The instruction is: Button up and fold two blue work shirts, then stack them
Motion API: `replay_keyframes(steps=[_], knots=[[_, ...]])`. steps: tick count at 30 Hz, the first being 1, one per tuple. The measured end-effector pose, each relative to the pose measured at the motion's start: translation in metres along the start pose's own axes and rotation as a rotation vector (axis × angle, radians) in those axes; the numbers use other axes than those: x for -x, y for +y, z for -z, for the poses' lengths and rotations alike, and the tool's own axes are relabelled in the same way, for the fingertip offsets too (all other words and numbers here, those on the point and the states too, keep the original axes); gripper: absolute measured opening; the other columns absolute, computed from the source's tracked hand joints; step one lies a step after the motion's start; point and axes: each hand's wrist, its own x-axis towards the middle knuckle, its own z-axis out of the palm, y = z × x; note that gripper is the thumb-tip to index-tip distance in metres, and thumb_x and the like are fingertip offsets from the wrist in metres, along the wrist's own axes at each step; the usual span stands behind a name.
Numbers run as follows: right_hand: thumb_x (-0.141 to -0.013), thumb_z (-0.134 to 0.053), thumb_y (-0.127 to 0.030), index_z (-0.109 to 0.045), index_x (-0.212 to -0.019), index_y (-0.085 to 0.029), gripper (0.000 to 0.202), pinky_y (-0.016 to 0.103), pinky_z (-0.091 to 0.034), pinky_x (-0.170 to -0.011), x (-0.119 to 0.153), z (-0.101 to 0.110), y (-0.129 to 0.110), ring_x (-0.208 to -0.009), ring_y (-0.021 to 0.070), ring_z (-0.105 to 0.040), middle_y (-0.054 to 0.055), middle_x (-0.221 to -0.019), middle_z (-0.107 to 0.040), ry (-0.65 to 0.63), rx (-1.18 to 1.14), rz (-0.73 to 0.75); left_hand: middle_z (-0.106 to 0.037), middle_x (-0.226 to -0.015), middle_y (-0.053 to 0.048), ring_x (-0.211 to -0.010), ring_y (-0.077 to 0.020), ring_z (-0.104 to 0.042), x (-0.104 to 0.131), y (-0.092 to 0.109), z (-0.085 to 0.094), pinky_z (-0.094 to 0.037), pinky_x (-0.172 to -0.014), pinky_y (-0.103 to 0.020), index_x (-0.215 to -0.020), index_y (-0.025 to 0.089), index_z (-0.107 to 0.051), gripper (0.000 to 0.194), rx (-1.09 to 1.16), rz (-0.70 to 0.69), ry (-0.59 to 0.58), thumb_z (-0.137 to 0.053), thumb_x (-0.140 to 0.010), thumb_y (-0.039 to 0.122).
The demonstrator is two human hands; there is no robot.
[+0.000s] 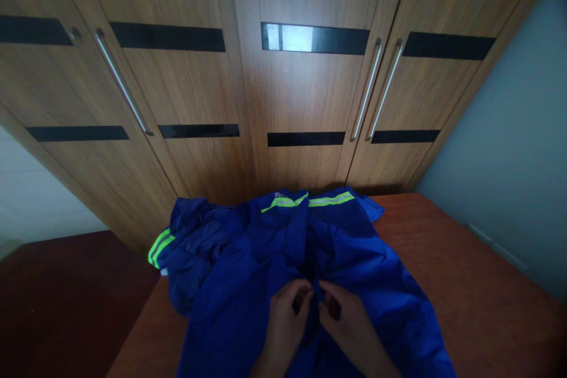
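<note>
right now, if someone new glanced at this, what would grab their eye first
First the bright blue jacket with neon yellow-green stripes, spread over the reddish-brown table in the lower middle. Next the left hand and right hand, pinching the jacket's front opening together at the bottom centre. Behind, a wooden wardrobe with black bands and long metal handles fills the upper picture.

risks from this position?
1. Both hands, left hand and right hand, pinch the blue work shirt at its front placket in dim light; a fastening could misalign.
2. The sleeve with neon stripes hangs at the wooden table edge; tugging may drag the shirt off.
</note>
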Motion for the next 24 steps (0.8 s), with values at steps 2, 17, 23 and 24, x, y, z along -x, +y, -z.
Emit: replay_keyframes(steps=[2,17,23,24], knots=[[-0.076,-0.049,-0.018,-0.068,-0.105,-0.017,0.034,0.025,-0.049,-0.064,0.001,-0.002,-0.003,-0.064,0.0157,-0.061,0.001,-0.071,-0.067,-0.044,0.032,0.005,-0.071,-0.080,-0.003,-0.073,-0.0180,-0.066,0.000,-0.001,-0.001,-0.050,-0.070,-0.025,-0.084,0.023,-0.068,0.016,-0.005,-0.009,-0.008,-0.052,-0.082,0.020],[-0.083,-0.044,-0.018,-0.059,-0.122,-0.017,0.042,0.028,-0.051,-0.080,0.007,-0.006,-0.011,-0.079,0.0170,-0.066,0.004,-0.087,-0.071,-0.105,-0.021,0.058,-0.061,-0.066,0.000,-0.064,-0.0152,-0.059,-0.006,-0.010,-0.001,-0.044,-0.060,-0.023,-0.074,0.018,-0.060,0.021,0.425,0.251,-0.025,-0.064,-0.075,0.038],[-0.088,-0.044,-0.021,-0.067,-0.096,-0.023,0.025,0.030,-0.048,-0.083,0.002,-0.009,-0.001,-0.089,0.0192,-0.064,0.006,-0.094,-0.068,0.099,0.232,0.124,-0.061,-0.062,0.002,-0.061,-0.0134,-0.057,-0.006,-0.005,0.001,-0.041,-0.060,-0.022,-0.070,0.017,-0.061,0.019,0.503,0.321,-0.001,-0.069,-0.067,0.035],[-0.089,-0.044,-0.022,-0.067,-0.092,-0.023,0.023,0.030,-0.048,-0.081,0.002,-0.010,0.000,-0.087,0.0192,-0.063,0.005,-0.091,-0.068,0.115,0.273,0.135,-0.060,-0.061,0.002,-0.059,-0.0128,-0.055,-0.006,-0.005,0.001,-0.040,-0.058,-0.021,-0.070,0.017,-0.062,0.019,0.512,0.336,0.007,-0.070,-0.066,0.034]])
